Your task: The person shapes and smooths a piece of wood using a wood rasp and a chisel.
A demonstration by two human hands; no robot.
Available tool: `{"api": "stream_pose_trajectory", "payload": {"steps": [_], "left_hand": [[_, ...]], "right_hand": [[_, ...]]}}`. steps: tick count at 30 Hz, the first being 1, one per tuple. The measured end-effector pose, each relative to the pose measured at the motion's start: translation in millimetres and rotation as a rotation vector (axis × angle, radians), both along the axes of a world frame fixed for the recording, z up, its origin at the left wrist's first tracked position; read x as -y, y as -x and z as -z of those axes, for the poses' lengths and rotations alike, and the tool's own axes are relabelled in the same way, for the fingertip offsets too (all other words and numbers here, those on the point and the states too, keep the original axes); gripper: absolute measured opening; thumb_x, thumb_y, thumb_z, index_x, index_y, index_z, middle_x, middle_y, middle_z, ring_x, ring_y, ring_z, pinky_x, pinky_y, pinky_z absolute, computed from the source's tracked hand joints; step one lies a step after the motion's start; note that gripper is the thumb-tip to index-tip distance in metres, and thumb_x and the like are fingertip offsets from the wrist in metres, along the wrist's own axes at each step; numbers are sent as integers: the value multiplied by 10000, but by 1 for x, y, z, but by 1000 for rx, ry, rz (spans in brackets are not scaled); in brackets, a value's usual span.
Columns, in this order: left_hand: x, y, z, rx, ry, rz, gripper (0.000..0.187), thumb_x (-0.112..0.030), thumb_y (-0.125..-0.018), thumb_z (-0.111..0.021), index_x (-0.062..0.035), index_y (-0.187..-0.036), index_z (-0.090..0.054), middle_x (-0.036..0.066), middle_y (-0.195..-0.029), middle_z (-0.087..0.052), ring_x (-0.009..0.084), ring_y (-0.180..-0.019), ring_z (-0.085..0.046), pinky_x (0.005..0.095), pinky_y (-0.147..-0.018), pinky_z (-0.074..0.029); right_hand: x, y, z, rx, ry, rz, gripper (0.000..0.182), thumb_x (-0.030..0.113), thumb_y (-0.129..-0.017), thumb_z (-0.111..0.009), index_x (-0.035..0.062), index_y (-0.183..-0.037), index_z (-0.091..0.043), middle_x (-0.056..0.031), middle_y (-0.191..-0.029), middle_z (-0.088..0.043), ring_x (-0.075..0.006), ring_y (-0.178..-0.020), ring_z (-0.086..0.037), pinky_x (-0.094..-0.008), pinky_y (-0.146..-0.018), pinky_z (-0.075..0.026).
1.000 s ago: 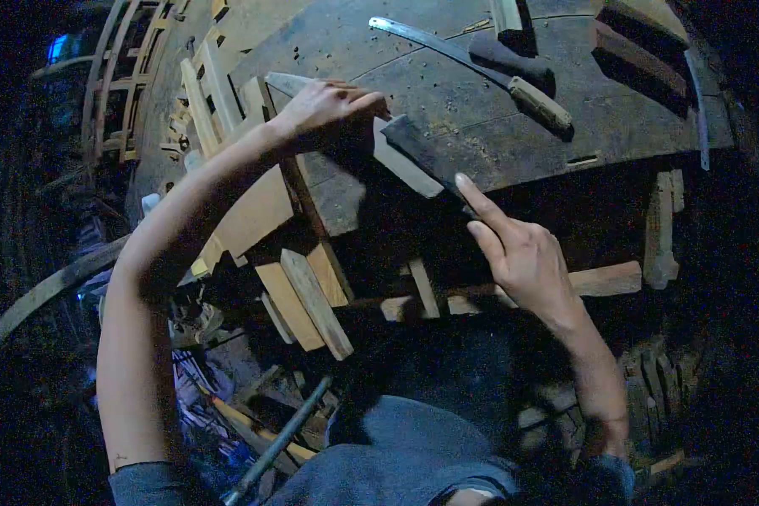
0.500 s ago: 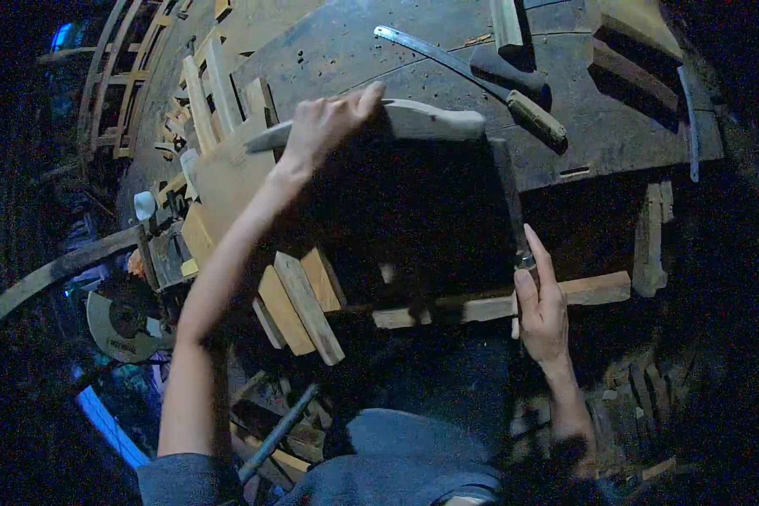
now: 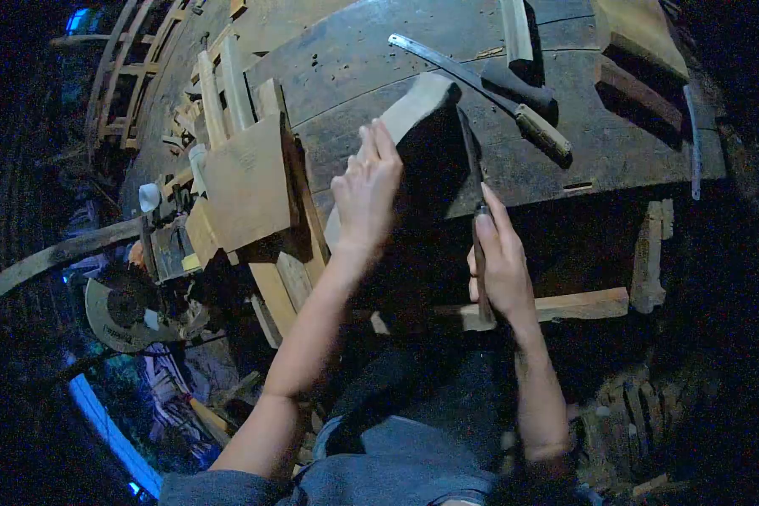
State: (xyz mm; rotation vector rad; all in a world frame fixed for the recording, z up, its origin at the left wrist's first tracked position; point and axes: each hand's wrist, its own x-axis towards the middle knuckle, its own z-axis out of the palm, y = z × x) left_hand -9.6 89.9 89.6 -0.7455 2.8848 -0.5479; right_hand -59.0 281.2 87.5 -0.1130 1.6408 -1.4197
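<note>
A pale, curved piece of shaped wood point(image 3: 418, 104) slants up and away from me over the near edge of the workbench. My left hand point(image 3: 367, 190) is closed around its middle, and part of the wood is hidden behind the fingers. My right hand point(image 3: 504, 266) grips the wooden handle of a file point(image 3: 471, 145), with thumb and forefinger up by the metal collar. The file's dark, narrow blade points away from me, its tip close to the right side of the wood's far end.
On the workbench point(image 3: 346, 93) lies a long metal blade with a wooden handle point(image 3: 544, 135). Wood blocks point(image 3: 641, 46) sit at the back right. A tan board point(image 3: 249, 185) and wood strips stand at left, above a round-guarded power tool point(image 3: 118, 316).
The wood piece has swung from lying crosswise to slanting away from me. My left hand has moved right and nearer; my right hand has shifted left with the file.
</note>
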Motion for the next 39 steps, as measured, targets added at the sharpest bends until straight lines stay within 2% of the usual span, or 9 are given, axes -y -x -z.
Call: {"api": "stream_pose_trajectory", "payload": {"steps": [3,5,10,12,18,25,28,30,39], "left_hand": [[-20,-8,-9,24,-122,-90,506,-43,-835,-525,7,-1328,-419,192,-1345,-489,237,-715,-697,343,-496,-557],[-31,-25,-8,-34,-106,15,632,-58,-843,-501,-38,-1436,-284,118,-1474,-352,199,-491,-632,305,-403,-511],[-32,-35,-17,-35,-296,11,524,-292,-906,-549,-64,-1361,-422,126,-1316,-459,308,-993,-524,406,-794,-486],[-10,-26,-10,-109,-331,-21,496,-286,-890,-560,-76,-1325,-449,121,-1308,-454,307,-990,-512,414,-817,-457],[69,29,70,-789,-461,189,317,-160,-917,-495,-92,-1224,-532,133,-1181,-508,340,-1036,-477,444,-904,-381],[69,22,74,-692,-623,49,269,-115,-918,-471,-100,-1166,-574,128,-1138,-533,325,-1032,-474,413,-912,-366],[65,22,73,-697,-587,35,268,-105,-911,-466,-102,-1157,-573,124,-1115,-542,317,-1049,-461,414,-911,-359],[63,21,70,-689,-603,-19,267,-102,-909,-464,-107,-1154,-571,122,-1106,-544,318,-1050,-458,416,-922,-349],[63,22,70,-694,-589,-35,276,-102,-894,-477,-107,-1156,-562,116,-1099,-550,318,-1045,-465,411,-919,-354]], "right_hand": [[2,2,3,-79,-75,-52,478,330,-990,-395,149,-1431,-351,-48,-534,-473,-139,-368,-485,-314,-395,-440],[10,5,1,-52,-76,-133,475,334,-986,-400,151,-1423,-364,-87,-563,-534,-155,-376,-516,-328,-415,-459],[23,10,12,-359,-78,-257,461,304,-986,-400,121,-1409,-372,-196,-655,-592,-332,-522,-608,-446,-537,-483],[20,8,11,-338,-124,-281,462,298,-981,-418,122,-1405,-376,-242,-700,-583,-401,-629,-622,-486,-576,-461],[-3,-21,10,-341,-97,-175,483,255,-969,-452,149,-1428,-347,-254,-687,-557,-414,-662,-620,-438,-556,-459],[19,-22,5,-333,-32,-198,498,197,-964,-453,148,-1442,-320,-254,-648,-538,-417,-610,-598,-457,-527,-440],[24,-16,2,-379,-38,-207,474,184,-979,-405,103,-1439,-326,-221,-628,-495,-304,-488,-518,-368,-520,-415],[14,-30,-3,-429,-32,-183,475,167,-971,-421,101,-1433,-336,-242,-660,-531,-389,-552,-563,-412,-530,-428],[15,-26,-4,-581,-128,-250,533,199,-941,-489,161,-1444,-315,-236,-690,-606,-417,-659,-618,-519,-571,-473]]}}
